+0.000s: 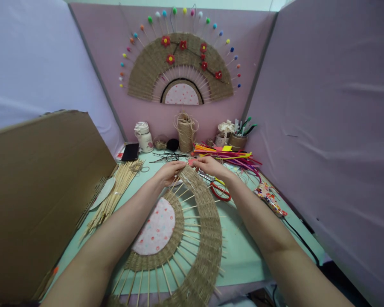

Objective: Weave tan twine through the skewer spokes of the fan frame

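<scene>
A half-round woven jute fan (208, 232) with wooden stick ribs and a pink dotted fabric centre (155, 228) lies on the mint-green table (243, 251). Both my arms reach over it to its far end. My left hand (169, 172) has its fingers curled closed on the top of the woven band and the stick ends there. My right hand (209, 165) pinches the same far end from the right, with something small and pink at the fingertips. The two hands almost touch.
Red-handled scissors (220, 191) lie right of the fan. A bundle of wooden sticks (117, 194) and a big cardboard sheet (35, 192) are on the left. At the back stand a twine spool (185, 132), a white jar (144, 136), coloured strips (227, 155) and a finished fan (181, 70) on the wall.
</scene>
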Motion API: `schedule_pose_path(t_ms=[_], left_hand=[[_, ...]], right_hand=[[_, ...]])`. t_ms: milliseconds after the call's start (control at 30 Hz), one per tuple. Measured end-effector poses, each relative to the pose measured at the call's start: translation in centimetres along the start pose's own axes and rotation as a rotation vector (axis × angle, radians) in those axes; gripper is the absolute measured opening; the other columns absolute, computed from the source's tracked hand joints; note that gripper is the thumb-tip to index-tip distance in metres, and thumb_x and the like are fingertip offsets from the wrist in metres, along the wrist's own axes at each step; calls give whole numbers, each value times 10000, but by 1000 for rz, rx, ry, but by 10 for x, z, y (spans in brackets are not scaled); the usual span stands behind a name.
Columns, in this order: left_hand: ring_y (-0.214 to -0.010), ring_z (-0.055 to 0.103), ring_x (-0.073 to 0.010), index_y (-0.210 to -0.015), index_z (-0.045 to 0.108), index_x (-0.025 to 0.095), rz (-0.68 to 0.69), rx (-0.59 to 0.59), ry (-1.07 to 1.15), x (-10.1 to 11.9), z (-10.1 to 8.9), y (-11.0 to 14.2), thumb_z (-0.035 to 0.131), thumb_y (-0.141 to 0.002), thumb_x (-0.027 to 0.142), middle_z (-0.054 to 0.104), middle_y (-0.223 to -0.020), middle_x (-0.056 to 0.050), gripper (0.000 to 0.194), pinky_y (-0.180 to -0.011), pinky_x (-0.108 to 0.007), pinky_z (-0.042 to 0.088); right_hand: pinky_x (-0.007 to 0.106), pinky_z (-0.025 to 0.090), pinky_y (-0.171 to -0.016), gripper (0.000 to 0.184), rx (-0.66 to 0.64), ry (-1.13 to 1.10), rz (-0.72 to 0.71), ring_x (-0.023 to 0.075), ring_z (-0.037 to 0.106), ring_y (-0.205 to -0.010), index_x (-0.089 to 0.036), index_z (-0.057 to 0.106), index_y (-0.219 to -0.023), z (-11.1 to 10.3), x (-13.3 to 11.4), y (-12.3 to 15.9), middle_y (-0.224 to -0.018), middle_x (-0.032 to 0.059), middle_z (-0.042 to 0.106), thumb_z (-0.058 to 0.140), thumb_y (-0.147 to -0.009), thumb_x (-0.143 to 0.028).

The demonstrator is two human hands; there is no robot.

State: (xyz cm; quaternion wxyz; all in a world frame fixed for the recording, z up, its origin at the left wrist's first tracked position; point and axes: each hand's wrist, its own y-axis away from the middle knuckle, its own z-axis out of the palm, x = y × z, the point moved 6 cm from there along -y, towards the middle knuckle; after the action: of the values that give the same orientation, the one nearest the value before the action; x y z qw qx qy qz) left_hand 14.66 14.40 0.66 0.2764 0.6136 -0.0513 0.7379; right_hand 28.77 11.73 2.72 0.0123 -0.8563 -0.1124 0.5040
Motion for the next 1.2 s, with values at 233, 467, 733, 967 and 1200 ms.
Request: schedule_pose_path(t_ms=[233,467,733,967,1200], left_hand=[[-491,582,-94,-737,660,120,-11,-37,70,-2,-4,0,649,-733,89,649,-602,-23,33,-528,-208,470],[-485,586,-101,-698,650,93,-16,-61,86,0,-2,3,620,-756,68,643,-579,-36,70,-516,-202,465],[-554,612,-117,-781,679,97,-37,-137,98,7,2,12,544,-810,104,681,-677,-61,137,-559,-216,481],[-617,654,-168,-881,684,118,-156,-216,107,4,8,11,542,-804,139,706,-715,-72,163,-617,-274,515],[-644,666,-170,-923,680,115,-171,-336,15,6,19,8,643,-743,141,719,-756,-87,185,-611,-267,526]], right_hand=[[225,336,-596,319,64,312,-169,112,498,-620,-127,673,-801,-9,-32,12,-696,22,631,459,-853,-357],[227,339,-634,129,142,512,-266,126,545,-686,-152,687,-792,-10,-50,23,-768,41,668,560,-769,-155],[237,359,-644,149,107,380,-228,130,533,-694,-163,663,-816,-15,-39,42,-801,34,649,522,-801,-212],[271,394,-734,336,103,69,-141,164,542,-815,-162,661,-868,-13,-21,57,-869,42,645,483,-841,-446],[232,378,-613,383,127,-250,4,126,532,-705,-176,669,-883,-1,9,58,-829,36,643,477,-825,-503]])
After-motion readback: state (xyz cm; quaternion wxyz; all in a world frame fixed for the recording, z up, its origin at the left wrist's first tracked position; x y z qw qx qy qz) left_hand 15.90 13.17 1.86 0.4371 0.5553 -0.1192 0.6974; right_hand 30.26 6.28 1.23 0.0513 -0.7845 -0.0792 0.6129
